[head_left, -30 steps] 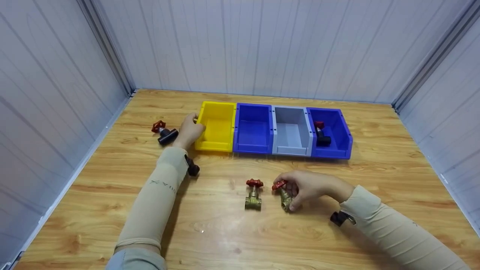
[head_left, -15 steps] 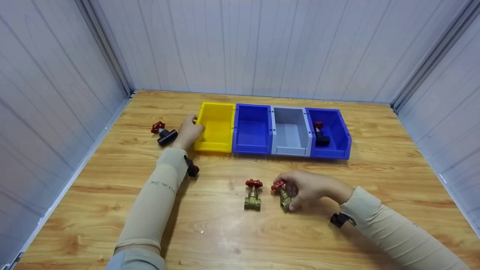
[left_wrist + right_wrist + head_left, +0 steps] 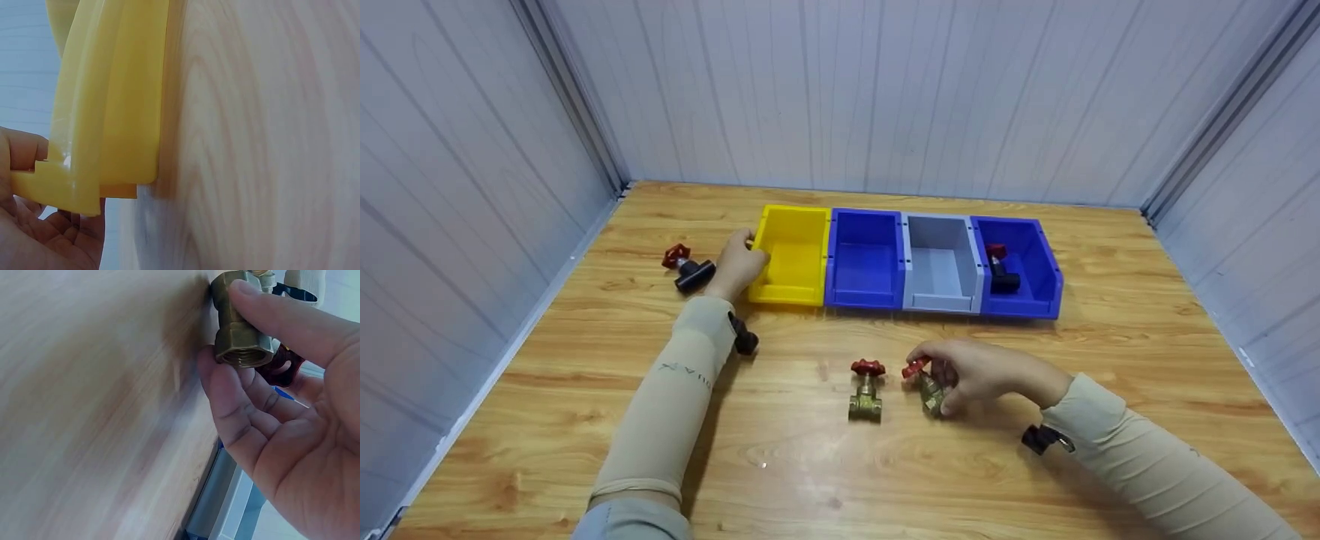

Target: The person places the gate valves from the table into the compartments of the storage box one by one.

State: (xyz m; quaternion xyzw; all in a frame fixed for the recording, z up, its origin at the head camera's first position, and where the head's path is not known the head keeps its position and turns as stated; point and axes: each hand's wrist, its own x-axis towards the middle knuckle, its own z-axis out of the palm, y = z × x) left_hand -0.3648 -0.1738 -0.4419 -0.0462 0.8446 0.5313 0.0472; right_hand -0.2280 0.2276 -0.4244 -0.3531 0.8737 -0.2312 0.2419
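Note:
My left hand [image 3: 739,264] grips the left side wall of the yellow bin [image 3: 791,259]. In the left wrist view, the thumb and curled fingers sit on either side of the wall of that yellow bin [image 3: 132,112]. My right hand [image 3: 990,373] pinches a brass gate valve [image 3: 931,395] with a red handwheel. Seen from the right wrist, the thumb lies on the threaded brass body [image 3: 239,332], with fingers under it; the handwheel is partly hidden. A second brass gate valve [image 3: 866,401] lies just left of the held one.
Joined to the yellow bin in a row are a blue bin [image 3: 865,262], a grey bin [image 3: 941,270] and another blue bin [image 3: 1039,289]. The last contains a black valve [image 3: 1003,280]. Another black valve [image 3: 694,274] lies left of my left hand. Walls enclose the wooden table [image 3: 795,495].
The brass valve in my right hand has tilted and risen slightly. My left hand stays on the yellow bin, and the other valves lie where they were.

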